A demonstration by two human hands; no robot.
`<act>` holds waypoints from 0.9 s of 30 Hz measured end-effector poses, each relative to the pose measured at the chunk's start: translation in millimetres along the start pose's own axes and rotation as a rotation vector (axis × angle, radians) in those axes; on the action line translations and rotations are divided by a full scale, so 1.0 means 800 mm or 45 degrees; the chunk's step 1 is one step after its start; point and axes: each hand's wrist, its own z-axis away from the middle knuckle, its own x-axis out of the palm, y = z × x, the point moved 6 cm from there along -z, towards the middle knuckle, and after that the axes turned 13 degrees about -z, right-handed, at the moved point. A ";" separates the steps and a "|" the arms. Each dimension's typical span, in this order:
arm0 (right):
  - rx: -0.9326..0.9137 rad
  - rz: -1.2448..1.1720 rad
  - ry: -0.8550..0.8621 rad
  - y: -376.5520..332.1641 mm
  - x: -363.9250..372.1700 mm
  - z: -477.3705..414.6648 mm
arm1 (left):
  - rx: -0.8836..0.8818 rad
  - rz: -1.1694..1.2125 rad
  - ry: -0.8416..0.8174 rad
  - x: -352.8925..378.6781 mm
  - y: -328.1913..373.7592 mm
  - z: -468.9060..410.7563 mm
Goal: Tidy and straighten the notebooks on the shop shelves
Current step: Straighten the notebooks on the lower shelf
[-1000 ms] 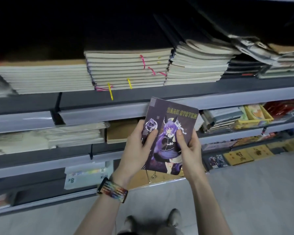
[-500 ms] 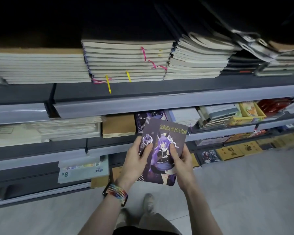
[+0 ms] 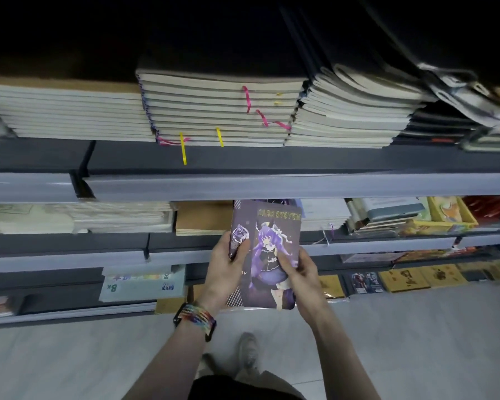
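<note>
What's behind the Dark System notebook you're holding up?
Behind the Dark System notebook, a sliver of another dark purple cover peeks above its top edge on the middle shelf, between a brown notebook stack and a white stack. The rest of that slot is covered.

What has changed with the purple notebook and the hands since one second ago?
The notebook went down from the upper rail to the middle shelf; its top edge is now beside the brown stack. The left hand and right hand still hold it. The shelf stacks did not move.
</note>
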 end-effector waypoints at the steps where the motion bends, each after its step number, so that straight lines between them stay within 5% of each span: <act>1: 0.045 0.010 -0.025 0.006 -0.001 -0.003 | -0.044 0.002 0.021 0.000 -0.003 -0.006; 7: 0.281 0.003 -0.163 0.023 -0.005 -0.019 | -0.192 -0.047 0.099 -0.001 -0.003 -0.036; 22: 0.132 0.050 -0.076 -0.026 0.022 -0.110 | -0.336 -0.010 0.056 0.011 -0.009 -0.070; 27: 0.071 0.012 -0.214 -0.035 0.033 -0.115 | -0.290 0.024 0.097 0.004 -0.002 -0.073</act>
